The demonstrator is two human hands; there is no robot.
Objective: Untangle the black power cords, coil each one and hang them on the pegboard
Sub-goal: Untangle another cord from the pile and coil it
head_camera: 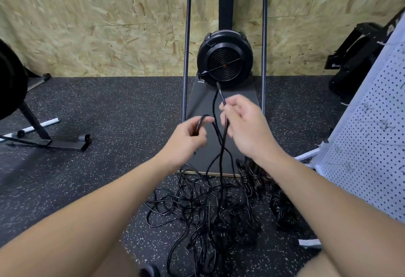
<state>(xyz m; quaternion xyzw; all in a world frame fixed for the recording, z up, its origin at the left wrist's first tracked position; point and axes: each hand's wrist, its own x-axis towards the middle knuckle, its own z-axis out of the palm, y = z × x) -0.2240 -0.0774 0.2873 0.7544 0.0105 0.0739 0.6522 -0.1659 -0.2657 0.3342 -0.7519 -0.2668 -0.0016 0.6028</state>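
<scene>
— What is held in the hands?

— A bent loop of black cord (202, 121) is gripped in the curled fingers of the left hand (188, 134). A second strand, ending in a plug tip (220, 91), is pinched between thumb and fingers of the right hand (243, 121). Both strands are held up in front of a black fan (224, 61) and its metal frame (187, 57).

— And the rest of the cords?

— They are left in a loose tangle (206, 211) on the speckled rubber floor (109, 105), into which the lifted strands drop. Bundles that look already coiled (252, 178) are seen just beside it, near the white pegboard (377, 123) at the right, where hooks (385, 125) are fitted.

— How can the cord be expected to handle?

— It is judged light, limp and smooth, apt to snag where strands cross. A hold near the plug end is probably best, so that one cord can be fed out of the pile a length at a time.
</scene>
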